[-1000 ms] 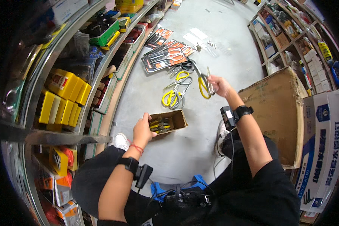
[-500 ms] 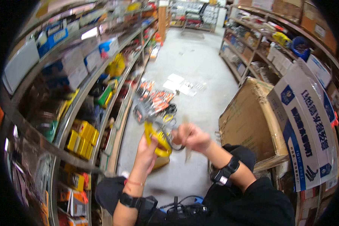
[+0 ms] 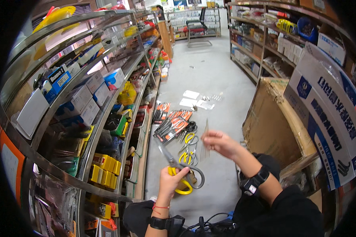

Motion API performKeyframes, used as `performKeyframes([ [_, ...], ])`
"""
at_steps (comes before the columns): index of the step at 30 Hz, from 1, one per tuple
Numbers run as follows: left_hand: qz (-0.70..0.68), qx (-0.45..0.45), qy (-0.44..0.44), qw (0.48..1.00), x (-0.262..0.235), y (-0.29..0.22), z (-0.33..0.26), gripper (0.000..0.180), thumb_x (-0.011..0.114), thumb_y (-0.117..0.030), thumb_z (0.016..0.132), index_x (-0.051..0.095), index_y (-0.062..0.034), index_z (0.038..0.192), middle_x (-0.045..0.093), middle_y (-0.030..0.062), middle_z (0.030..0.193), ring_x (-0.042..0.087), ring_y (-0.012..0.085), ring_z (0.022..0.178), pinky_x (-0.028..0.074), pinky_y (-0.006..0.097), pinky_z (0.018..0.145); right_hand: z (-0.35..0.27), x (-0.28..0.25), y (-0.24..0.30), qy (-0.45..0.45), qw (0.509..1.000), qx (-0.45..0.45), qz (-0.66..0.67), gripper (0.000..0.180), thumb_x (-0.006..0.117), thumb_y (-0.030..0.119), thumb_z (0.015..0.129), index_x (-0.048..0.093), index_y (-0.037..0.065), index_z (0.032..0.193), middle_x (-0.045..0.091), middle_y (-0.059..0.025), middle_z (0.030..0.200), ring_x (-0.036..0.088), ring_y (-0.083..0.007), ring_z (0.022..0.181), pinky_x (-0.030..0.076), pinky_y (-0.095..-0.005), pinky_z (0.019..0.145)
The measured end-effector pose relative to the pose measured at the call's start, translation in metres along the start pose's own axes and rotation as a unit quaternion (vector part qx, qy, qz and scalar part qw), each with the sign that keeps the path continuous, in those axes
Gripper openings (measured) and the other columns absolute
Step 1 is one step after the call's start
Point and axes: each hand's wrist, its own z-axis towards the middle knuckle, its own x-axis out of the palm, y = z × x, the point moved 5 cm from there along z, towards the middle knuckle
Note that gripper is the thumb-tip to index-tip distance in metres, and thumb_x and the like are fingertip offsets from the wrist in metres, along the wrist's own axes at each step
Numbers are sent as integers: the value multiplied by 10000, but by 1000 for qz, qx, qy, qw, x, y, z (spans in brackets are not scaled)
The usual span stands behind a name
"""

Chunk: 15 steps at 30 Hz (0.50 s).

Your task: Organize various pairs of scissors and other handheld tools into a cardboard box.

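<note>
At the lower centre of the frame, the left hand (image 3: 170,182) grips large grey-bladed scissors (image 3: 173,160) with one yellow handle loop and one dark grey loop, and the main risk sits there: because the hold seems to bear mostly on the yellow side, the scissors could twist under their own weight or the grey loop could swing outward, opening the blades. Whether the blades are parted cannot be told for certain. A second risk is at the right hand (image 3: 221,145), right of centre, where a thin, see-through flat strip (image 3: 207,125) is pinched at the fingertips; so slight a thing could bend or slip if the pinch loosens. As for position, the scissors cross the left fingers on a slant: the thumb presses near the base of the handles, the blades reach toward the upper left, and both loops stick out to the lower right of the thumb. The strip stands nearly upright, its ends clear above and below the right fingers, well apart from the scissors. Beyond the hands, yellow-and-grey-handled scissors (image 3: 182,158) and orange-and-black carded scissors (image 3: 174,125) lie on the grey floor (image 3: 215,77).
</note>
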Motion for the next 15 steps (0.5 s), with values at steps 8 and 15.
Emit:
performKeyframes([
  [8, 341, 126, 36, 931, 18, 8, -1, 243, 669, -151, 575, 473, -8, 552, 436, 3, 470, 373, 49, 437, 311, 200, 409, 8, -3, 22, -60, 995, -78, 22, 190, 562, 184, 717, 524, 94, 879, 522, 40, 771, 480, -41, 680, 374, -188, 583],
  [15, 378, 109, 40, 919, 15, 19, -1, 237, 671, -169, 578, 498, -6, 566, 439, -12, 462, 359, 40, 429, 306, 189, 402, 6, 0, 30, -99, 989, -111, -15, 154, 538, 191, 732, 511, 84, 839, 478, 49, 696, 438, -32, 637, 338, -168, 559],
])
